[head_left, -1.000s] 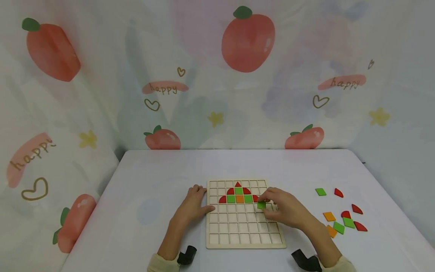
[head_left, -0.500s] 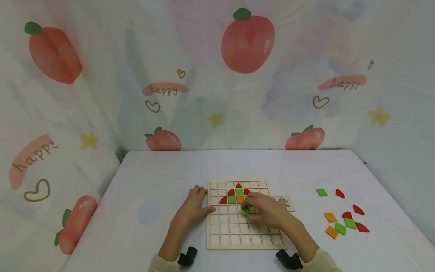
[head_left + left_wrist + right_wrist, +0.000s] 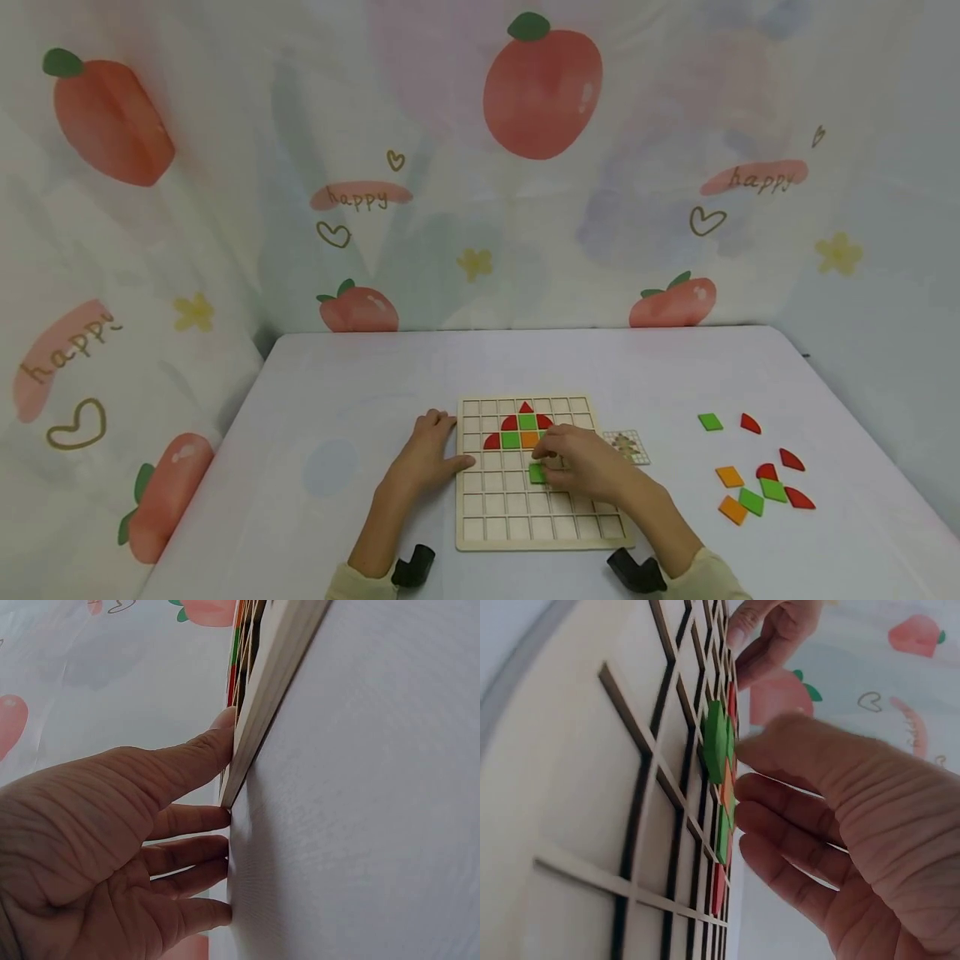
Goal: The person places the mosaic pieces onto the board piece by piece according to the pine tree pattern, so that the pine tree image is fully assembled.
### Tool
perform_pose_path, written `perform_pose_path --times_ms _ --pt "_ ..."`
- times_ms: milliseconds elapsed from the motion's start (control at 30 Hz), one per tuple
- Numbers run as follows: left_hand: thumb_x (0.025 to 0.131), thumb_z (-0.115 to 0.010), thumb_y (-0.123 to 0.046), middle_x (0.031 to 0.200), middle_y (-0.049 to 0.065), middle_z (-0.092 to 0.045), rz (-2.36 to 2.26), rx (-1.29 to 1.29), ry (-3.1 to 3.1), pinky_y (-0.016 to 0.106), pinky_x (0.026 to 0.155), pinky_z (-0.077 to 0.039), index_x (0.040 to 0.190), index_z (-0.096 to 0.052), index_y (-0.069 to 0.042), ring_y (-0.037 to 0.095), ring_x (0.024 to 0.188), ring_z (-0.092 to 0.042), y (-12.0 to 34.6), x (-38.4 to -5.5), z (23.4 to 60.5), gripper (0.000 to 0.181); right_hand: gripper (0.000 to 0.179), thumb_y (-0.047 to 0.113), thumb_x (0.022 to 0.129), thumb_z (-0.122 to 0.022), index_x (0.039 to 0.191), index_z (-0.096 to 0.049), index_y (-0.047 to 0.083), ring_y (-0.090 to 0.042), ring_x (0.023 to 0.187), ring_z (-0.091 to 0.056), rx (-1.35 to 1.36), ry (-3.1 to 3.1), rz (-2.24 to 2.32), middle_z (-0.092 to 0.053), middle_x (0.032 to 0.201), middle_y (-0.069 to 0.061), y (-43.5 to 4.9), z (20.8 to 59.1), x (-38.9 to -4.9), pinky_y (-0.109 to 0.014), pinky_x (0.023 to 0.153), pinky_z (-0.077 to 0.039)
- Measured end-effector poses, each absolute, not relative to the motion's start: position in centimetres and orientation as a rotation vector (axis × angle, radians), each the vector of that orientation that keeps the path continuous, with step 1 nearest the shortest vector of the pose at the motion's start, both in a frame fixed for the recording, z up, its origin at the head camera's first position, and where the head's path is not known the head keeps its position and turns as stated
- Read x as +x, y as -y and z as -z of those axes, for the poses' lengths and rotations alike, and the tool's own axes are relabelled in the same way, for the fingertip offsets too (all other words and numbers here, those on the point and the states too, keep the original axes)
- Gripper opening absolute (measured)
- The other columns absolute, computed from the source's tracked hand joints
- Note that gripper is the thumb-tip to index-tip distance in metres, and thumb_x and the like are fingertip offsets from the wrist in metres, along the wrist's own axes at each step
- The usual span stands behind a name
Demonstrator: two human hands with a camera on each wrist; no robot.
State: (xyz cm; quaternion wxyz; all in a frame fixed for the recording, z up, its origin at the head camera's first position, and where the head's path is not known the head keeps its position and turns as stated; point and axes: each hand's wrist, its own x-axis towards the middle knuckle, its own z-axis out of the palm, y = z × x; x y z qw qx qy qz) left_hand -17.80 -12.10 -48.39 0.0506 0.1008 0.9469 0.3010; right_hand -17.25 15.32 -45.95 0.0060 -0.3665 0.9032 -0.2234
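Observation:
The wooden grid board (image 3: 495,504) lies on the table. Its upper rows bear red, green and orange tiles (image 3: 529,439), with a red triangle (image 3: 526,407) on top. At the board's left edge rests my left hand (image 3: 423,458); in the left wrist view its thumb touches the wooden rim (image 3: 262,697) and the other fingers reach down to the table. My right hand (image 3: 588,467) is over the middle of the board, thumb and fingertips at a green square tile (image 3: 537,473). In the right wrist view this green tile (image 3: 715,742) stands tilted above the grid; its far-side contact is hidden.
Loose tiles lie on the table at the right: green (image 3: 710,422), red (image 3: 791,460) and orange (image 3: 732,510), several in a cluster. A small picture card (image 3: 627,447) sits at the board's right edge. A patterned cloth (image 3: 435,225) hangs behind the table.
My right hand has moved left with the green tile, from the board's right side to its middle, uncovering the picture card. The tile is now slightly lower in view. My left hand stays put.

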Motion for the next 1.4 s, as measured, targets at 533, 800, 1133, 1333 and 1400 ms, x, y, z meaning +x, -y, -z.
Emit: perform_pose_path --times_ms 533,800,1133,1333,1400 --pt "0.086 -0.085 -0.027 0.139 0.023 -0.052 -0.894 0.268 -2.896 0.051 0.108 -0.047 0.14 -0.055 0.004 0.038 0.134 -0.048 11.9 -17.6 48.1 0.069 0.008 0.005 0.085 -0.082 0.092 -0.08 0.009 -0.014 0.087 -0.064 -1.328 -2.9 0.766 -0.07 0.093 0.0 -15.1 47.6 -17.4 -0.028 0.078 -0.058" --pt "0.085 -0.085 -0.027 0.14 0.025 -0.052 -0.893 0.279 -2.898 0.052 0.107 -0.047 0.139 -0.056 0.005 0.04 0.134 -0.048 11.9 -17.6 48.2 0.07 0.009 0.006 0.085 -0.082 0.093 -0.08 0.01 -0.014 0.086 -0.064 -1.289 -2.954 0.707 -0.069 0.092 0.001 -15.2 47.4 -17.3 -0.027 0.076 -0.057" --pt "0.085 -0.086 -0.026 0.142 0.026 -0.051 -0.902 0.265 -2.896 0.053 0.107 -0.047 0.14 -0.055 0.005 0.041 0.136 -0.047 11.8 -17.5 48.1 0.07 0.012 0.015 0.091 -0.077 0.102 -0.077 0.011 -0.017 0.093 -0.065 -0.89 -3.029 0.675 -0.069 0.097 0.004 -18.3 45.6 -18.2 -0.039 0.084 -0.057" --pt "0.085 -0.085 -0.026 0.141 0.026 -0.051 -0.9 0.264 -2.9 0.054 0.107 -0.047 0.139 -0.056 0.005 0.042 0.135 -0.047 11.7 -17.4 48.0 0.069 0.018 0.012 0.089 -0.079 0.106 -0.076 0.006 -0.023 0.092 -0.066 -0.801 -3.107 0.728 -0.069 0.096 0.001 -21.5 44.4 -18.7 -0.042 0.078 -0.058" --pt "0.085 -0.086 -0.025 0.141 0.026 -0.051 -0.898 0.264 -2.903 0.054 0.107 -0.047 0.139 -0.056 0.005 0.041 0.135 -0.047 11.7 -17.3 48.0 0.069 0.018 0.011 0.089 -0.079 0.106 -0.076 0.005 -0.024 0.091 -0.066 -0.752 -3.133 0.759 -0.07 0.096 -0.001 -22.6 44.0 -18.7 -0.042 0.077 -0.058"
